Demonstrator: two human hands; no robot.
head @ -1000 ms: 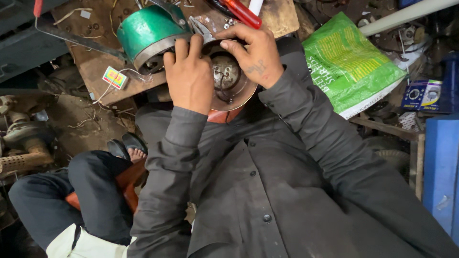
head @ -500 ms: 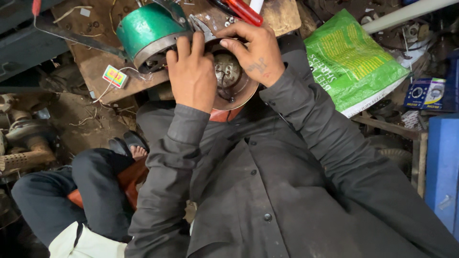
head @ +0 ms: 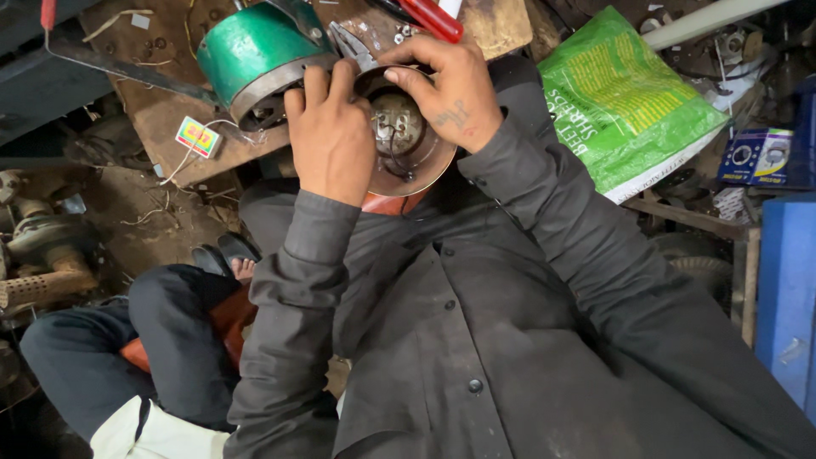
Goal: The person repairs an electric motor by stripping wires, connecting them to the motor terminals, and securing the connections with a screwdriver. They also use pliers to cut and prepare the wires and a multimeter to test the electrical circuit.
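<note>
1. The place is a crowded workshop, with one worn wooden board [head: 170,127] on the ground under the work and metal scrap around it.
2. One round metal disc [head: 408,153], rusty brown with small parts in its centre, is held above the person's lap, just beside one green motor housing [head: 251,51].
3. The left hand [head: 331,140] grips the left edge of the disc, fingers curled over the rim.
4. The right hand [head: 455,93] is on the upper right side, fingers bent and pressing at the top edge.
5. One red tool handle [head: 433,17] lies above the hands.
6. One green bag [head: 629,102] lies to the right.
7. One blue box [head: 752,157] sits farther right.
</note>
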